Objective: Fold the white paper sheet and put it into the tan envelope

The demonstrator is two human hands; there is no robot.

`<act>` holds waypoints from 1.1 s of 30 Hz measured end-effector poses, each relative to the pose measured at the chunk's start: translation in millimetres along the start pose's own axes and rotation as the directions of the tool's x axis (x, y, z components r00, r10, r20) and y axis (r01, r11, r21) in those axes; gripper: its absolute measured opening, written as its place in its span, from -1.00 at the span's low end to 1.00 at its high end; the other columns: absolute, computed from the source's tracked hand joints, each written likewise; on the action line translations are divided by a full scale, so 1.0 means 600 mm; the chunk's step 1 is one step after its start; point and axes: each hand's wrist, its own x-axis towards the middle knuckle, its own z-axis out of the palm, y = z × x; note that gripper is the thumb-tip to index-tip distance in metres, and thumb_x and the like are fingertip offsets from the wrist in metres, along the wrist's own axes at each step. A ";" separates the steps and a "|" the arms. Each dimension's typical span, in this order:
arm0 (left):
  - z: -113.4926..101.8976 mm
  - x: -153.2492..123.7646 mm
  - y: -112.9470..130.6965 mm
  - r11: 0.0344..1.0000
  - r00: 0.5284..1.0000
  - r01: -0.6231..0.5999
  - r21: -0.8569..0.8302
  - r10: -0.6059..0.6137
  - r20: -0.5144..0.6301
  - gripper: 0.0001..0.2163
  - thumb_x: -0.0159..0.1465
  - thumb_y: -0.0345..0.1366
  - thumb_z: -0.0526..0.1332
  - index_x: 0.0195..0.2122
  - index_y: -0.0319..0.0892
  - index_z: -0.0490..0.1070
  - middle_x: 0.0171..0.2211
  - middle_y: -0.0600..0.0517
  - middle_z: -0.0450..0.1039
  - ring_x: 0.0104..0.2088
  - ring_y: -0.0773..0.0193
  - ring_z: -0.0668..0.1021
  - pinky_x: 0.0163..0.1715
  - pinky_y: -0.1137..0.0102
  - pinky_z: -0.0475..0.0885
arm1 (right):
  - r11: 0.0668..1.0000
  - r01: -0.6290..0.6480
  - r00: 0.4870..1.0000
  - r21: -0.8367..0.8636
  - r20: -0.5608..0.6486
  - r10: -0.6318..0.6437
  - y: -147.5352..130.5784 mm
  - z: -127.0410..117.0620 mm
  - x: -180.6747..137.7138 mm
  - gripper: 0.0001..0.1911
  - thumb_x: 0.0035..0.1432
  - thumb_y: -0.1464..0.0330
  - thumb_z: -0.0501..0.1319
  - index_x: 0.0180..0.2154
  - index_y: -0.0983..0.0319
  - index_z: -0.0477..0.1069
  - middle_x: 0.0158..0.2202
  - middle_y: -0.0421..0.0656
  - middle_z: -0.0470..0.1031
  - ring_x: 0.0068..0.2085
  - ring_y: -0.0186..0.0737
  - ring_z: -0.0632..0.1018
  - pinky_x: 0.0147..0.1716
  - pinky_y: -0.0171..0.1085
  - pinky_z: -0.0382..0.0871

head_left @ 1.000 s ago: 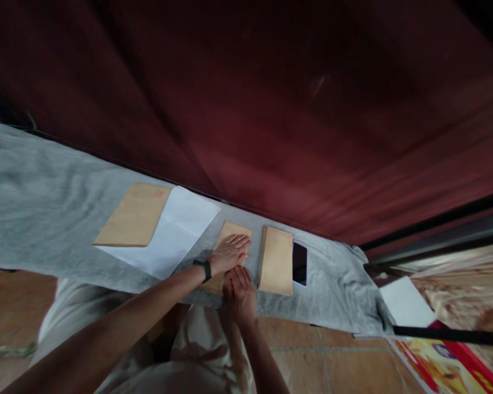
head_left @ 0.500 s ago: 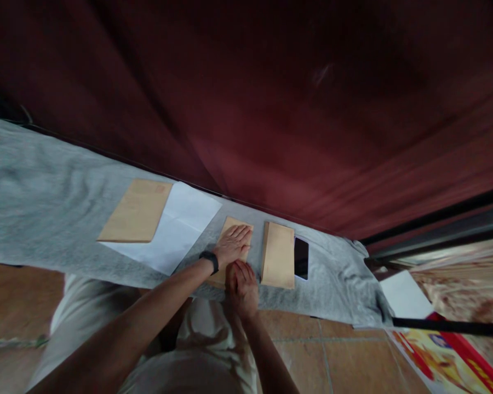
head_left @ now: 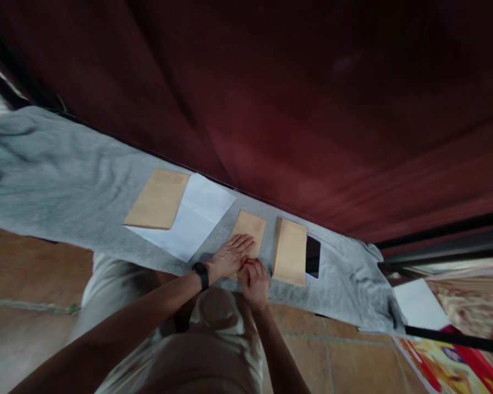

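A brown paper envelope [head_left: 252, 223] lies on the grey cloth [head_left: 86, 180] before me. My left hand [head_left: 231, 254], with a dark band at the wrist, rests flat across the envelope's near half, fingers stretched out together. At the near right edge, my right hand [head_left: 255, 282] has its fingers curled in against the envelope, close to my left fingertips. What its fingertips pinch there is partly hidden. To the right stands a stack of brown envelopes [head_left: 291, 251]. On the left, another brown envelope [head_left: 158, 200] overlaps a sheet of white paper [head_left: 203, 210].
A phone [head_left: 313, 257] with a dark screen lies just right of the stack. Behind the cloth-covered strip rises a dark red surface [head_left: 271, 137]. A white sheet [head_left: 419, 303] and a red and yellow package [head_left: 452, 364] are at the lower right, above floor tiles [head_left: 299, 350].
My left hand has slid from the envelope's far end toward its near half, uncovering the far end. My right fingers have curled in more at the edge. The whole view has shifted slightly.
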 end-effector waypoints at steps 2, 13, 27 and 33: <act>0.001 -0.015 0.009 1.000 1.000 0.000 -0.003 0.000 -0.019 -0.50 0.46 -0.32 0.00 0.42 -0.29 0.18 0.45 -0.22 0.17 0.47 0.08 0.17 0.44 0.10 -0.01 | 1.000 -0.010 1.000 0.022 0.001 0.010 0.002 0.001 -0.002 -0.67 0.31 0.54 0.02 -0.08 0.18 0.49 -0.04 -0.04 0.55 0.08 -0.09 0.52 0.19 -0.01 0.42; -0.003 -0.064 0.035 0.999 0.999 0.032 -0.025 -0.033 -0.042 -0.50 0.47 -0.30 0.04 0.42 -0.24 0.19 0.44 -0.16 0.20 0.47 0.08 0.17 0.45 0.11 -0.02 | 0.999 0.023 0.999 0.023 -0.031 -0.022 0.009 0.007 -0.008 -0.66 0.31 0.53 0.00 -0.04 0.21 0.46 -0.02 0.02 0.53 0.11 -0.04 0.49 0.14 0.04 0.45; -0.009 -0.066 0.038 1.000 0.999 0.016 0.003 -0.015 -0.045 -0.52 0.48 -0.30 0.05 0.40 -0.27 0.22 0.44 -0.16 0.19 0.47 0.06 0.17 0.46 0.10 -0.04 | 1.000 -0.014 1.000 0.020 -0.017 0.015 -0.010 -0.005 -0.002 -0.67 0.32 0.55 0.00 -0.08 0.21 0.47 -0.04 0.00 0.53 0.10 -0.05 0.49 0.15 -0.01 0.42; -0.003 -0.065 0.034 1.000 0.998 0.006 0.023 -0.004 -0.069 -0.51 0.47 -0.29 0.06 0.41 -0.22 0.21 0.44 -0.15 0.21 0.47 0.09 0.18 0.46 0.09 -0.01 | 0.989 -0.074 0.997 0.126 -0.015 0.076 -0.010 -0.010 0.005 -0.69 0.34 0.52 0.01 -0.10 0.20 0.50 -0.06 -0.03 0.55 0.06 -0.09 0.52 0.13 -0.04 0.44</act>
